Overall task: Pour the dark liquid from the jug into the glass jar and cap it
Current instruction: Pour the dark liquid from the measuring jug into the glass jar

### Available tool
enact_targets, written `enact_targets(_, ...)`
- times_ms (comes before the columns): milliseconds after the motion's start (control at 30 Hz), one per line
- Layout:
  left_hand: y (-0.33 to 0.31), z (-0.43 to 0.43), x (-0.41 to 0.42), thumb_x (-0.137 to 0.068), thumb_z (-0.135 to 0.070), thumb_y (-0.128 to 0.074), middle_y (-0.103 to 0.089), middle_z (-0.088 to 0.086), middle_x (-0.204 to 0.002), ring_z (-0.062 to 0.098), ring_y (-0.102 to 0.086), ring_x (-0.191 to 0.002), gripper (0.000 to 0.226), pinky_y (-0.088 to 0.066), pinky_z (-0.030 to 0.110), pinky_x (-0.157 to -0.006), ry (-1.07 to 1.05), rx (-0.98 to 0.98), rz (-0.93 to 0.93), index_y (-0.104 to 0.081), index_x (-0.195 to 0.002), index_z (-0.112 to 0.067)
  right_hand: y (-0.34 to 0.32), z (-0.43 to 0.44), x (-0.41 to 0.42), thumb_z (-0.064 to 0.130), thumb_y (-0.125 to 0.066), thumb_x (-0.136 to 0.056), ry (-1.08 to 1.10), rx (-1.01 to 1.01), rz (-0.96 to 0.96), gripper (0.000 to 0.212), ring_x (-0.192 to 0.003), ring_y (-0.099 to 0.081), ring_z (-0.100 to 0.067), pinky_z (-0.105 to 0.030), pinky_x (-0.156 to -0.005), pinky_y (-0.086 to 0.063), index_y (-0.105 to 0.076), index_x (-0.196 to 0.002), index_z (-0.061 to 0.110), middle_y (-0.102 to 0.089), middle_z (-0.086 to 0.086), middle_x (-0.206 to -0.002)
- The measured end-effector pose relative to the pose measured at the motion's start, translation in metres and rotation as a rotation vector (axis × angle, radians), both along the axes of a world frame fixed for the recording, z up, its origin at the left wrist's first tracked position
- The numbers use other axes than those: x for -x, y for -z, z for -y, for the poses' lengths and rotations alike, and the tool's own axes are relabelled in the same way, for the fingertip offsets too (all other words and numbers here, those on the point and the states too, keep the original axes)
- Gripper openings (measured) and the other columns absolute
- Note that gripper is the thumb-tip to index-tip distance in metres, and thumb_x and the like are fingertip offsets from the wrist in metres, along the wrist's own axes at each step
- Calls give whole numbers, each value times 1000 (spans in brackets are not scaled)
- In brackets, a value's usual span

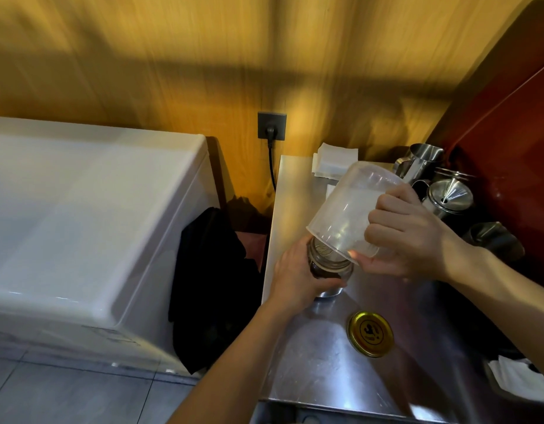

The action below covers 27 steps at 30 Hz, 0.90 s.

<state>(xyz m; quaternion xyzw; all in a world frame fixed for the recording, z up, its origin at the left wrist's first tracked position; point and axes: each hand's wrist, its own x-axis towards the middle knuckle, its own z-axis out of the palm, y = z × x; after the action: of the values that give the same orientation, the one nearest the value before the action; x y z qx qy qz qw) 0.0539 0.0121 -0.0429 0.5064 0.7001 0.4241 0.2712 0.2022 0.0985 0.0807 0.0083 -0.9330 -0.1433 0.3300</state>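
A glass jar [331, 269] holding dark liquid stands on the steel counter [319, 356], near its left edge. My left hand [298, 275] is wrapped around the jar's left side. My right hand [408, 234] grips a translucent plastic jug [345, 212] by its handle side. The jug is tipped steeply, mouth down, its lip right over the jar's opening. It looks nearly drained inside. A gold metal lid [370, 333] lies flat on the counter in front of the jar, untouched.
Steel pitchers and a funnel [448, 191] crowd the counter's back right by a red panel. White cloths [335, 160] lie at the back and another [518, 377] at the right front. A white chest appliance [90, 215] and a black cloth [212, 289] sit to the left.
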Motion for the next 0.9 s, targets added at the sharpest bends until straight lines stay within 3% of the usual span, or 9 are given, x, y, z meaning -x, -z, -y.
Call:
enact_targets(133,2,-2,1,-52,-46,-87,-59,-5,-121,17,-54,-114,86,-47,44,-96,15,-15,10,-45,-125,-30,2,-2,-5,27,-65,-79,112,134,-134,38,-61,-33,-20,-29,-69,-24,-51,-53,2,-47,-9,-50)
enact_targets(333,8,-4,2,-50,-48,-86,-56,-13,-123,12,-51,-117,90,-45,36,-99,18,-21,7,-42,-127,-36,21,5,-16,35,-62,-76,307,424,-390,40,-65,-40,-16,-31,-65,-31,-53,-58,1,-48,-8,-55)
enact_targets(467,10,-3,4,-50,-47,-87,-56,-11,-122,13,-51,-116,89,-45,38,-99,40,-22,32,-42,-125,-36,48,10,-25,43,-61,-73,471,902,-658,36,-63,-38,-4,-16,-57,-31,-46,-59,14,-39,6,-63)
enact_targets(567,9,-4,4,-46,-52,-85,-57,-12,-121,12,-52,-116,88,-46,38,-99,47,-28,42,-41,-122,-40,65,11,-33,34,-67,-78,512,1128,-848,35,-53,-36,-3,-14,-50,-31,-42,-58,18,-38,8,-55)
enact_targets(700,10,-5,3,-42,-54,-82,-59,-11,-118,12,-54,-114,87,-47,39,-99,37,-35,63,-41,-118,-44,79,10,-33,12,-56,-88,473,1305,-1164,31,-43,-37,2,-9,-42,-30,-43,-61,5,-43,15,-43)
enact_targets(800,12,-6,4,-44,-50,-86,-59,-10,-119,12,-54,-115,86,-46,40,-99,37,-46,53,-40,-118,-45,90,7,-36,16,-51,-91,521,1411,-1286,28,-42,-46,6,-8,-39,-36,-47,-64,13,-53,7,-55)
enact_targets(900,13,-5,4,-45,-51,-87,-59,-12,-119,11,-54,-115,84,-47,39,-99,39,-39,52,-39,-114,-55,104,5,-41,20,-48,-92,604,1441,-1319,30,-43,-45,8,-7,-41,-37,-47,-62,17,-46,1,-60)
